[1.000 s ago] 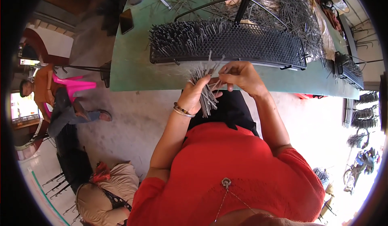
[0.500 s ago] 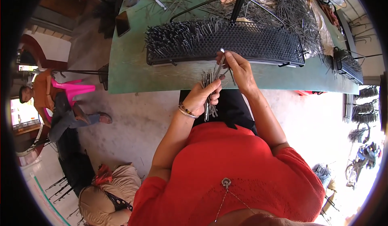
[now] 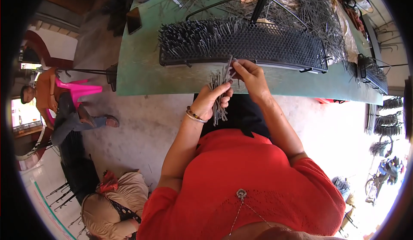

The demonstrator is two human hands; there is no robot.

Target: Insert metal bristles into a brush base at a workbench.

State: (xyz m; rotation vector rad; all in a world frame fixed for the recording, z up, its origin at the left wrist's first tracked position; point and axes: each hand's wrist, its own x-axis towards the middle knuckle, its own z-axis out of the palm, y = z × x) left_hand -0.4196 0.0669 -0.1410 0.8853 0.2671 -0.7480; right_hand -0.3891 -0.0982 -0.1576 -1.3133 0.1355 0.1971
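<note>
My left hand (image 3: 209, 101) is closed round a bundle of thin grey metal strips (image 3: 220, 116), whose ends stick out above and below the fist. The fingers of my right hand (image 3: 254, 82) are pinched together at the upper end of the bundle, on a strip that I can only partly make out. Just beyond both hands, a long black perforated rack (image 3: 284, 46) stands on the green table (image 3: 144, 68). Many dark strips (image 3: 193, 38) stand upright in the holes of its left part, while the holes farther right show no strips.
A heap of loose strips (image 3: 318, 12) covers the table behind the rack. A phone (image 3: 134, 21) lies at the left edge. Another rack (image 3: 372, 74) is at the right. One person (image 3: 51, 94) sits on a pink chair (image 3: 79, 89); another person (image 3: 114, 205) is at lower left.
My right hand has come down from the rack's front edge to the top of the bundle. The left hand still holds the strips, slightly farther left. The view has shifted a little.
</note>
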